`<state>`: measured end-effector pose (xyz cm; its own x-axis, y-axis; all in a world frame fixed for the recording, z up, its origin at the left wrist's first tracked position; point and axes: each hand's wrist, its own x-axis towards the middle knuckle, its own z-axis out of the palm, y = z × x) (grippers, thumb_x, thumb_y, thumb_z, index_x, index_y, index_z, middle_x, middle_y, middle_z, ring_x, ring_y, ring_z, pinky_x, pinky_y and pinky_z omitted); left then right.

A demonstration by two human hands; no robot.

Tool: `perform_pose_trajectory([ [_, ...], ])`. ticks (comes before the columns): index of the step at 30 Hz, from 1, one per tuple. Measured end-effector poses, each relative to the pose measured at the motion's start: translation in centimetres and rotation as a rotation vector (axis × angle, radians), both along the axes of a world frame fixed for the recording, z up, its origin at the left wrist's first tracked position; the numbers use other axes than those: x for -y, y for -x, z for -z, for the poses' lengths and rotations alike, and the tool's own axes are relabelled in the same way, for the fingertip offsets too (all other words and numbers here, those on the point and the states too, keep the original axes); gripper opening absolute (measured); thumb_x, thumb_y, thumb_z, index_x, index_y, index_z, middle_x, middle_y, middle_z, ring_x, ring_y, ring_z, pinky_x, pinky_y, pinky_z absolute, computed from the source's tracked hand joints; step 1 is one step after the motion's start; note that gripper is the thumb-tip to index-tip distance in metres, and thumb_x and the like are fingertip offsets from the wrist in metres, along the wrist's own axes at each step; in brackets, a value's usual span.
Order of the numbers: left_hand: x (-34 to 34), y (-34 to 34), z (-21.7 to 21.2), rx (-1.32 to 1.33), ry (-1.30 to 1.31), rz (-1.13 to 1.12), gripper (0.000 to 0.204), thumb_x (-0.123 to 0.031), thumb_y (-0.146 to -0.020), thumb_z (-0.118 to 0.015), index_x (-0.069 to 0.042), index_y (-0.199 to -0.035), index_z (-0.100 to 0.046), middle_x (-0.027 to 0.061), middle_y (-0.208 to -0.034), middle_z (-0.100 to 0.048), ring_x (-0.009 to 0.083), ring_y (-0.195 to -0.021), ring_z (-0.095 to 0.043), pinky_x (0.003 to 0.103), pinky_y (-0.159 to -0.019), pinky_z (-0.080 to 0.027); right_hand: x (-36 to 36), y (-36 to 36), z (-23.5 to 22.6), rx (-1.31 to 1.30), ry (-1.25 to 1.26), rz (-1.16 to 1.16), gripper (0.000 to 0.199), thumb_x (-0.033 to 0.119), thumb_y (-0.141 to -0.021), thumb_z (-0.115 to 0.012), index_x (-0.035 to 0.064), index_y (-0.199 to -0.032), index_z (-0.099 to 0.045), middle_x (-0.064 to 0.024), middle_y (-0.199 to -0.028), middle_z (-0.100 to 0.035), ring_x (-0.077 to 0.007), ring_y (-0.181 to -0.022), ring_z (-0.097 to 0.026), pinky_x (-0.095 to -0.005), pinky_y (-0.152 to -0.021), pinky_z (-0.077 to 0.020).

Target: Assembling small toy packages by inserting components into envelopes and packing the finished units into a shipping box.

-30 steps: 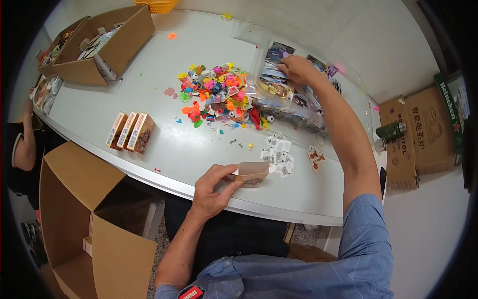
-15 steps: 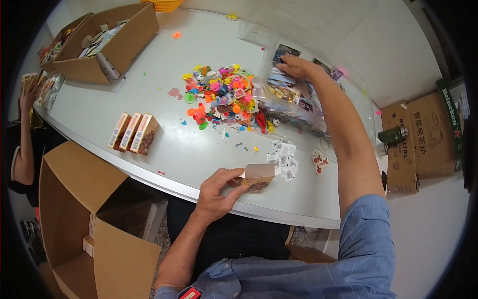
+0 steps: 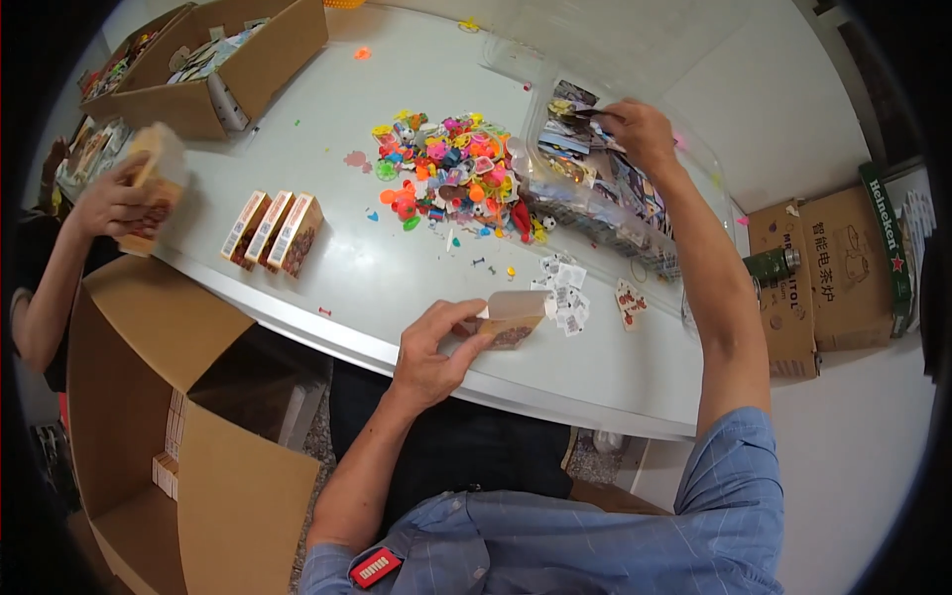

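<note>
Head view: left hand (image 3: pixel 436 342) clasped round a small open carton (image 3: pixel 511 319) at the near edge of the bench (image 3: pixel 327 248), long axis running rightward from the palm, open flap up; right hand (image 3: pixel 635 134) well beyond the carton, up and to its right, fingers pinched on picture cards inside a clear bin (image 3: pixel 615 193); heap of coloured toys (image 3: pixel 451 178) beyond the carton, nearer that far hand; a co-worker's hand (image 3: pixel 114 203) far left of the carton, holding another box.
</note>
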<state>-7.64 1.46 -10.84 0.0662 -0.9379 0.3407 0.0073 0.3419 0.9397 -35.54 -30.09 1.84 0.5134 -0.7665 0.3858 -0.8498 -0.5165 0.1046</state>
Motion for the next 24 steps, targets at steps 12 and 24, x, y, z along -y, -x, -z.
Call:
perform_pose_trajectory([
  [12,-0.2,0.0,0.1,-0.077,-0.063,0.079,0.041,0.001,-0.083,-0.075,-0.004,-0.123,-0.067,0.0116,-0.105,-0.07,0.0173,-0.086,-0.068,0.029,-0.076,-0.055,-22.5,-3.5,-3.4,0.922,-0.42,-0.427,0.023,0.002,-0.095,-0.066,-0.0009,-0.117,-0.069,-0.0079,-0.093,-0.073,-0.0129,-0.074,-0.067,-0.0264,-0.066,-0.0543],
  [24,-0.4,0.1,0.1,-0.095,-0.045,0.054,0.044,0.001,-0.084,-0.076,-0.001,-0.126,-0.064,0.0115,-0.116,-0.07,0.0165,-0.097,-0.07,0.027,-0.075,-0.056,-22.8,-6.3,-2.0,0.401,-0.309,-0.582,0.033,0.003,-0.084,-0.077,0.0097,-0.116,-0.072,-0.008,-0.071,-0.06,-0.0222,-0.063,-0.059,-0.0334,-0.058,-0.0466],
])
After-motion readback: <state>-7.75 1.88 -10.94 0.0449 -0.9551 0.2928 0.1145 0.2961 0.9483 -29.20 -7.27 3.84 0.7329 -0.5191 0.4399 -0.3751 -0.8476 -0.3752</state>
